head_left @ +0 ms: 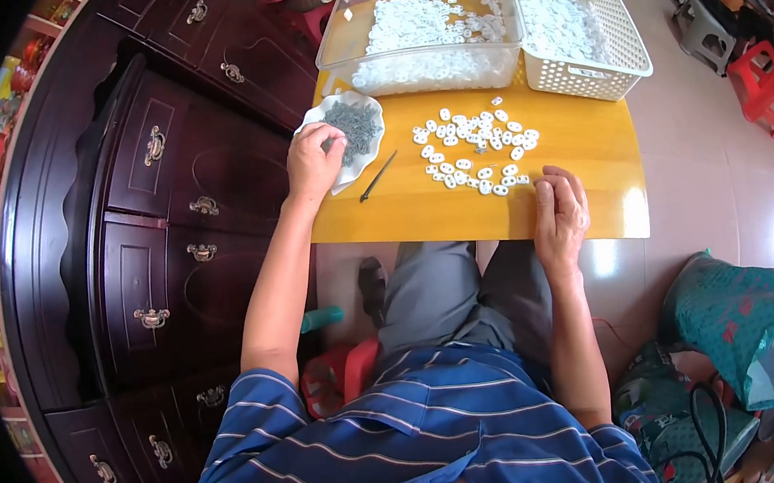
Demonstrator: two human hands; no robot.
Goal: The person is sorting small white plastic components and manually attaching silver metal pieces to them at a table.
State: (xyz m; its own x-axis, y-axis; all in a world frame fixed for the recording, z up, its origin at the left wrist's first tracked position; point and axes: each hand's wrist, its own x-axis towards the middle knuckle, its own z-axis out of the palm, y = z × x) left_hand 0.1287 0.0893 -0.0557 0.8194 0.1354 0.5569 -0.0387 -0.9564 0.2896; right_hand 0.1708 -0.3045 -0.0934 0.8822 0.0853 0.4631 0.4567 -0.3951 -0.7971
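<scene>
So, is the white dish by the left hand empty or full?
Not empty: small grey pieces cover much of the dish; how deep, I cannot tell.

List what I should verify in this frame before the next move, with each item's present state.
1. Left hand at the dish: ok, its fingers are over the grey bits.
2. A bit held in the left fingers: cannot tell, too small to see.
3. Right hand near the white pieces: ok, at the table's near edge.
4. White pieces in neat rows: not ok, loosely scattered.
5. Black stick on the table: ok, between dish and white pieces.
</scene>
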